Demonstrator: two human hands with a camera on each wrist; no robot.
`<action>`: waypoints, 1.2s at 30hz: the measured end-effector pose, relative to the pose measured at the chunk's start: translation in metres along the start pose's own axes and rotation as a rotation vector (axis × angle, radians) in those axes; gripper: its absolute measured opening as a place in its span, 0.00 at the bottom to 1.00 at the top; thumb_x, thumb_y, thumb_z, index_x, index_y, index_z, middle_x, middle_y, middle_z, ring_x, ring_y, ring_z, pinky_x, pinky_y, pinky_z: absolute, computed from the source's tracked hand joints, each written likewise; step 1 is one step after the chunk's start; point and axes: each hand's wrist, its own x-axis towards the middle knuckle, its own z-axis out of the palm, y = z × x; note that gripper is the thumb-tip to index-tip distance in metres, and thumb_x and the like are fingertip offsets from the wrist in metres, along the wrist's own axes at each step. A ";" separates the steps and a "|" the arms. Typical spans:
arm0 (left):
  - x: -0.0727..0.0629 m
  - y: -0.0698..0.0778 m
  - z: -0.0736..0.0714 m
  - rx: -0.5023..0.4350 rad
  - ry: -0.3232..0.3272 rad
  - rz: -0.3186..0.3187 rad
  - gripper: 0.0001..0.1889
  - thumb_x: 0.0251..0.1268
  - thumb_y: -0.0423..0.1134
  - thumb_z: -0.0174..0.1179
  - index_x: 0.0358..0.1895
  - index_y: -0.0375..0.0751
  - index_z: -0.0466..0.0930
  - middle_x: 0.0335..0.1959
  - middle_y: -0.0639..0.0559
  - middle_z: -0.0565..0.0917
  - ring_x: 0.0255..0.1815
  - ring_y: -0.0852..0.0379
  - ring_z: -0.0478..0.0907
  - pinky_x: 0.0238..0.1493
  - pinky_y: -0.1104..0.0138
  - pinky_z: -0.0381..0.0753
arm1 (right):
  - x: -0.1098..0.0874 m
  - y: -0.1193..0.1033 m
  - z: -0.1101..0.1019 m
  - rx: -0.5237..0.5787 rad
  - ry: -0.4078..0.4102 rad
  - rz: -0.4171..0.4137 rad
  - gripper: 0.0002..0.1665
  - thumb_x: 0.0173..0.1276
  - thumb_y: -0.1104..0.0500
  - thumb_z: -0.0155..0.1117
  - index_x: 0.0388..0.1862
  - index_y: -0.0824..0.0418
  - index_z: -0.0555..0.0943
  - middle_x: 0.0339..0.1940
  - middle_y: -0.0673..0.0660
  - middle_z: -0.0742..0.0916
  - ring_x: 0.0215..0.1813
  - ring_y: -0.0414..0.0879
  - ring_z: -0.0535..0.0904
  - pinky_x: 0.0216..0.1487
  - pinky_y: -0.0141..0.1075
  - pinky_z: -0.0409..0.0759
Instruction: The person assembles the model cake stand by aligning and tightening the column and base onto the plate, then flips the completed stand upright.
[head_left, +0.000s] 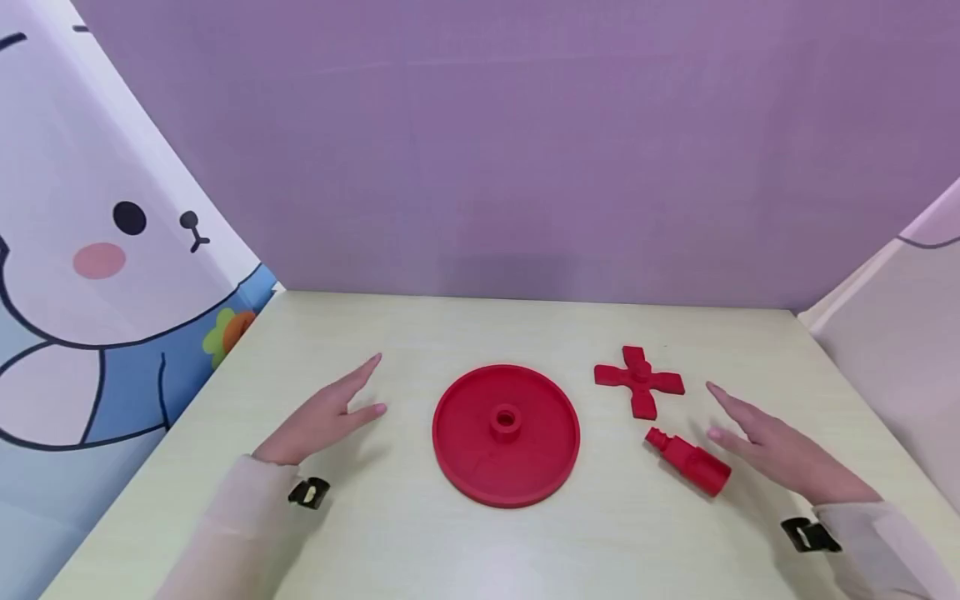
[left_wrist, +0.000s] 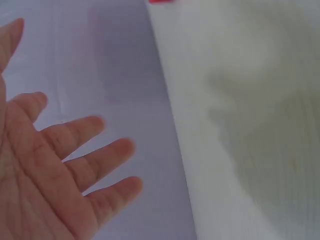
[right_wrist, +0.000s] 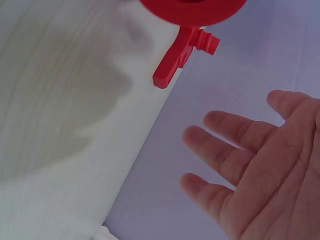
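A round red plate (head_left: 468, 454) with a raised rim and a hollow central hub lies in the middle of the table. To its right is a flat red cross-shaped piece (head_left: 641, 377) with four blade-like arms. Below that cross, a stepped red cylindrical piece (head_left: 688, 461) lies on its side, slanted. My left hand (head_left: 322, 421) hovers left of the plate, fingers extended and holding nothing. Beside the cylinder and cross, my right hand (head_left: 783, 450) is held with fingers spread and its palm bare. The right wrist view shows the cross piece (right_wrist: 175, 60) partly behind a red round edge.
The pale wooden table (head_left: 360, 542) ends at a purple backdrop (head_left: 510, 150). A cartoon-printed cloth (head_left: 67, 208) hangs along the left side, and a pale cloth (head_left: 900, 358) along the right. Each wrist wears a small black device near the light sleeve.
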 end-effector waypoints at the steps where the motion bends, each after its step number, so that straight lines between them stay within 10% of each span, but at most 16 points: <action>1: 0.002 0.002 0.001 -0.034 -0.002 0.005 0.39 0.70 0.49 0.56 0.77 0.43 0.46 0.73 0.37 0.57 0.71 0.35 0.57 0.64 0.43 0.63 | 0.000 -0.001 0.000 0.008 -0.004 0.002 0.45 0.72 0.47 0.56 0.78 0.62 0.47 0.71 0.75 0.61 0.67 0.75 0.57 0.58 0.68 0.60; 15: 0.033 0.021 0.019 -0.372 -0.167 -0.164 0.40 0.68 0.47 0.58 0.77 0.43 0.46 0.43 0.42 0.81 0.38 0.47 0.79 0.35 0.58 0.80 | 0.003 -0.004 0.010 0.164 -0.056 0.055 0.41 0.73 0.51 0.56 0.74 0.70 0.53 0.59 0.75 0.74 0.55 0.66 0.76 0.48 0.59 0.77; 36: 0.051 0.031 0.046 -0.488 -0.337 -0.381 0.45 0.56 0.43 0.68 0.76 0.54 0.52 0.36 0.46 0.83 0.15 0.54 0.77 0.23 0.65 0.79 | 0.010 -0.001 0.014 0.342 -0.226 0.240 0.40 0.64 0.53 0.66 0.68 0.72 0.64 0.51 0.65 0.80 0.51 0.55 0.76 0.48 0.51 0.78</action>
